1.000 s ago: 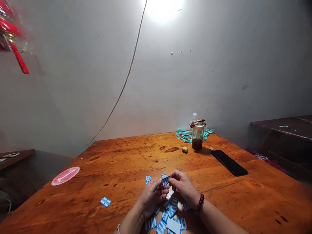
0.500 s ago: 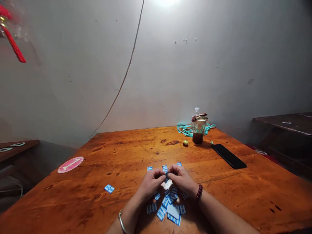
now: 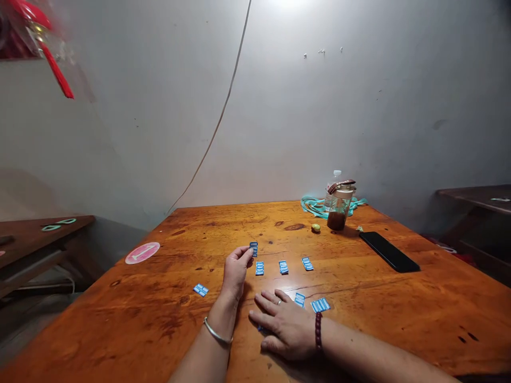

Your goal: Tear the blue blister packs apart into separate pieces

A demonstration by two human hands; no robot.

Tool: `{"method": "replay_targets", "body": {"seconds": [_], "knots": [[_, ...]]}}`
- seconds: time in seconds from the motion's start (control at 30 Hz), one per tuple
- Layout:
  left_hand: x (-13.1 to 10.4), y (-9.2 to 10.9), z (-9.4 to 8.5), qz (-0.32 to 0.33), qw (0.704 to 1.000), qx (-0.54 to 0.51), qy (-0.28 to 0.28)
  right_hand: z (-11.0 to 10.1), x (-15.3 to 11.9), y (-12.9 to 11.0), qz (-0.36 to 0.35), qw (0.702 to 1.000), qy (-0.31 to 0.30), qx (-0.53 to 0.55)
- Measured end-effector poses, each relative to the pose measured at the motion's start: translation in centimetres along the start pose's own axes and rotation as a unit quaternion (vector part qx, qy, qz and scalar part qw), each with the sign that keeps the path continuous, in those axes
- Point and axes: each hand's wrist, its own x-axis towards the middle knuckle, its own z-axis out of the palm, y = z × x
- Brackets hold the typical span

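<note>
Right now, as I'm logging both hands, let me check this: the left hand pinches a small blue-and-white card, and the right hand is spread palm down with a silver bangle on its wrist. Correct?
Not the bangle: the head view shows a dark red bead bracelet on the wrist of the right hand. The silver bangle is on the other wrist. The rest stands.
</note>
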Motion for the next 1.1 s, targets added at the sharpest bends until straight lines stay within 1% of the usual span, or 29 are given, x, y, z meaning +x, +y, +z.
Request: {"method": "replay_targets", "body": {"seconds": [0.13, 0.23, 0.3, 0.37, 0.47, 0.53, 0.57, 0.63, 0.7, 0.77, 0.87, 0.93, 1.0, 1.07, 1.1], "knots": [[-0.4, -0.2, 0.4, -0.013, 1.000, 0.006, -0.018, -0.1, -2.1, 1.0, 0.047, 0.999, -0.017, -0.018], [-0.9, -0.5, 0.9, -0.033, 0.999, 0.004, -0.036, -0.9, -3.9, 2.1, 0.100, 0.994, 0.005, -0.033], [-1.3, -0.6, 1.4, -0.051, 0.997, -0.001, -0.053, -1.7, -4.5, 2.6, 0.135, 0.988, 0.051, -0.048], [-1.8, -0.5, 2.1, -0.066, 0.995, -0.005, -0.072, -2.8, -4.3, 2.9, 0.165, 0.977, 0.126, -0.048], [-2.5, 0.3, 3.2, -0.077, 0.992, -0.003, -0.098, -4.6, -2.5, 3.4, 0.200, 0.945, 0.259, 0.004], [-3.0, 1.2, 3.7, -0.077, 0.991, 0.009, -0.113, -5.5, -0.9, 3.8, 0.209, 0.925, 0.312, 0.064], [-3.3, 1.7, 3.8, -0.074, 0.990, 0.021, -0.120, -5.8, -0.2, 4.0, 0.210, 0.917, 0.322, 0.104], [-3.9, 2.5, 3.8, -0.064, 0.988, 0.052, -0.134, -5.9, 1.1, 4.4, 0.210, 0.904, 0.317, 0.193], [-4.5, 2.8, 3.2, -0.052, 0.985, 0.084, -0.141, -5.4, 2.0, 4.4, 0.213, 0.893, 0.293, 0.268], [-4.9, 2.5, 2.2, -0.053, 0.983, 0.101, -0.143, -4.6, 2.6, 4.3, 0.228, 0.894, 0.249, 0.294], [-5.3, 1.1, 0.3, -0.082, 0.981, 0.114, -0.137, -3.0, 3.5, 4.0, 0.263, 0.909, 0.177, 0.271], [-5.6, 0.1, -1.1, -0.088, 0.980, 0.135, -0.119, -1.9, 4.3, 4.0, 0.285, 0.915, 0.137, 0.251], [-5.7, -0.5, -2.4, -0.063, 0.981, 0.164, -0.082, -0.8, 5.1, 4.2, 0.307, 0.919, 0.102, 0.225], [-5.7, -0.7, -3.6, -0.017, 0.980, 0.194, -0.036, 0.0, 5.9, 4.5, 0.331, 0.922, 0.072, 0.187], [-5.7, -0.7, -4.1, 0.008, 0.977, 0.214, -0.023, 0.3, 6.2, 4.5, 0.341, 0.923, 0.060, 0.166]]}}
